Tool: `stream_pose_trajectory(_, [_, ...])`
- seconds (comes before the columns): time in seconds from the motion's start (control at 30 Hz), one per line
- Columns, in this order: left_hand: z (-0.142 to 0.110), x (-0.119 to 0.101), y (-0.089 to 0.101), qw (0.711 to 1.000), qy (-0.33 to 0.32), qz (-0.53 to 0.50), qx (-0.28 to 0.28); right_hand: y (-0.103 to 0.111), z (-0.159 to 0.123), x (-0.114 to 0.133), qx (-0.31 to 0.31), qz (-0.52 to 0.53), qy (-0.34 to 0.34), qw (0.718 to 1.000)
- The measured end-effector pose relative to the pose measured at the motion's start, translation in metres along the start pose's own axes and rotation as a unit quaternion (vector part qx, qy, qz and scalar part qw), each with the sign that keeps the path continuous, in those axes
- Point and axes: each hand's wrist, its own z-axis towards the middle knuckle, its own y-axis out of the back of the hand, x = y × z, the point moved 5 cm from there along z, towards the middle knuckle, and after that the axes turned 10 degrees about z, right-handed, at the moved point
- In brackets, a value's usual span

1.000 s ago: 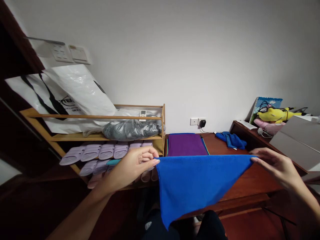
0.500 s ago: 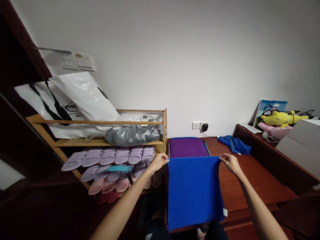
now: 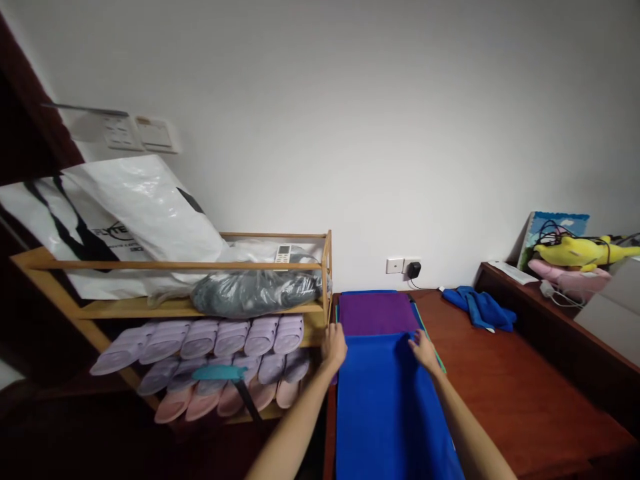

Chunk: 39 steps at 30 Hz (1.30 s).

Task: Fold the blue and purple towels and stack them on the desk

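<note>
While the left hand [image 3: 334,345] and the right hand [image 3: 425,351] each grasp a far corner, a blue cloth [image 3: 377,407] stretches toward the wearer across a purple cloth [image 3: 375,313] on a reddish-brown table [image 3: 520,383], beside a wooden rack [image 3: 250,265] of lilac slippers [image 3: 261,337]. The left fingertips are mostly hidden, yet the edge runs nearly straight between the two hands; whether it touches the purple layer or hangs just above cannot be told. Spreading it well would seem to call for even tension between the corners, the far edge parallel to the purple cloth's, and the sides matched to the green-trimmed edge [image 3: 439,360] at right before either pinch is loosened. A dark band, fold or shadow, runs down the blue fabric, where smoothing outward from the middle would likely take up any slack. On the rack's upper shelf, a white bag [image 3: 143,207] carries capitals that read "FLYTE", any further letters unclear and the smaller lines below too blurred to read. A remote control [image 3: 283,253] nearby and a pale tag [image 3: 491,330] on a crumpled blue cloth [image 3: 470,303] farther along show no legible words.
</note>
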Motion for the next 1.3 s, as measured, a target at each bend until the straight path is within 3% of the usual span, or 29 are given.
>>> stream_pose_trajectory(0.13, [-0.018, -0.051, -0.042, 0.992, -0.109, 0.063, -0.008, -0.08, -0.012, 0.027, 0.063, -0.042, 0.092, 0.993])
stream_pose_trajectory(0.23, [-0.025, -0.048, -0.059, 0.988, -0.121, 0.095, -0.007, -0.098, -0.018, 0.023, 0.079, -0.087, 0.106, 0.987])
stream_pose_trajectory(0.4, [-0.029, 0.007, -0.055, 0.988, -0.078, 0.13, -0.027, -0.052, -0.017, -0.03, 0.013, -0.16, 0.04, 0.986])
stream_pose_trajectory(0.47, [-0.029, 0.018, -0.052, 0.987, -0.065, 0.141, -0.029, -0.034, -0.014, -0.046, 0.0, -0.177, 0.014, 0.984])
stream_pose_trajectory(0.57, [-0.03, 0.012, -0.046, 0.985, -0.065, 0.156, -0.035, -0.021, -0.011, -0.05, 0.01, -0.19, 0.003, 0.982])
stream_pose_trajectory(0.67, [-0.045, -0.016, -0.041, 0.982, -0.095, 0.158, -0.051, -0.025, -0.022, -0.032, 0.017, -0.2, 0.027, 0.979])
stream_pose_trajectory(0.8, [-0.101, -0.056, -0.047, 0.974, -0.165, 0.129, -0.082, -0.056, -0.078, 0.003, 0.054, -0.173, 0.135, 0.974])
stream_pose_trajectory(0.87, [-0.133, -0.063, -0.057, 0.976, -0.166, 0.123, -0.075, -0.073, -0.113, 0.012, 0.089, -0.141, 0.172, 0.971])
stream_pose_trajectory(0.93, [-0.161, -0.059, -0.067, 0.98, -0.147, 0.12, -0.058, -0.081, -0.141, 0.012, 0.11, -0.123, 0.176, 0.97])
stream_pose_trajectory(1.03, [-0.188, -0.041, -0.073, 0.985, -0.129, 0.115, -0.028, -0.073, -0.162, 0.0, 0.112, -0.133, 0.163, 0.971])
stream_pose_trajectory(1.3, [-0.209, -0.004, -0.056, 0.984, -0.144, 0.104, -0.002, -0.002, -0.174, -0.067, 0.071, -0.185, 0.123, 0.972])
